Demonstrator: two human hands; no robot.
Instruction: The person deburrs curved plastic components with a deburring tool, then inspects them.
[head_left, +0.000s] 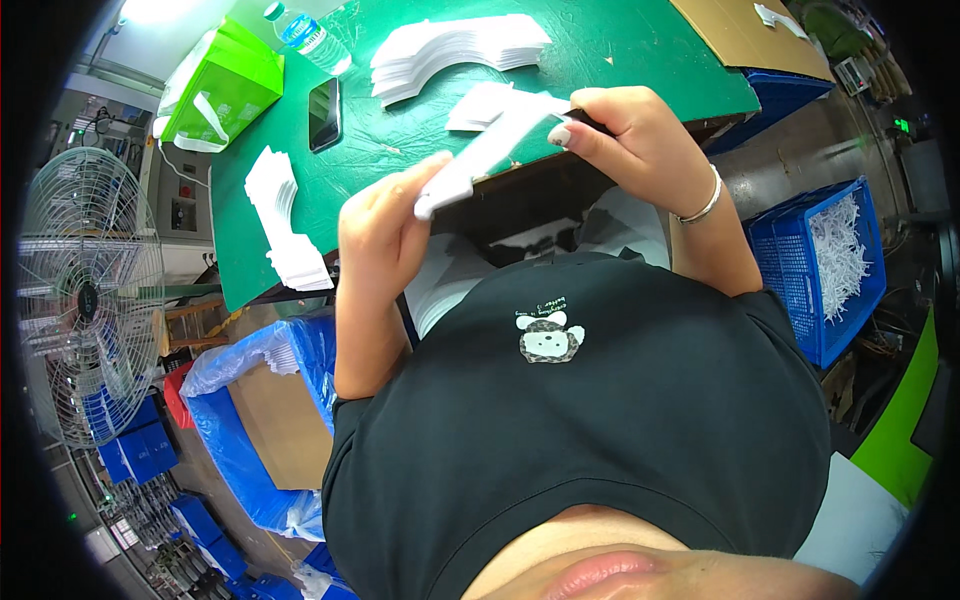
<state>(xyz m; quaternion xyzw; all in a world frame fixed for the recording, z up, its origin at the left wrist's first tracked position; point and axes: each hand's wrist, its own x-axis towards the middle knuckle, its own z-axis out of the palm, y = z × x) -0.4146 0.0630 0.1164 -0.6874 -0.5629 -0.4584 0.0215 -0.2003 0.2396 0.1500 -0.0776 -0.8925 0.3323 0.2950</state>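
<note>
A white, flat strip-like piece (pixel 490 152), partly smeared by motion, stretches between my two hands over the near edge of the table. My left hand (pixel 385 222) is closed on its lower left end. My right hand (pixel 640 135) pinches its upper right end between thumb and fingers; something dark shows beside that thumb, too hidden to name. Just beyond the strip lies a small white stack (pixel 478 104). Farther back, a thick curved stack of white pieces (pixel 455 50) rests on the green table (pixel 375 180). More white pieces (pixel 283 215) form a curved row at the table's left.
A phone (pixel 325 115), a water bottle (pixel 305 38) and a green bag (pixel 225 85) occupy the table's back left. Cardboard (pixel 750 35) lies at the back right. A blue crate (pixel 800 262) of white scraps stands right, a blue-lined bin (pixel 225 430) and fan (pixel 85 295) left.
</note>
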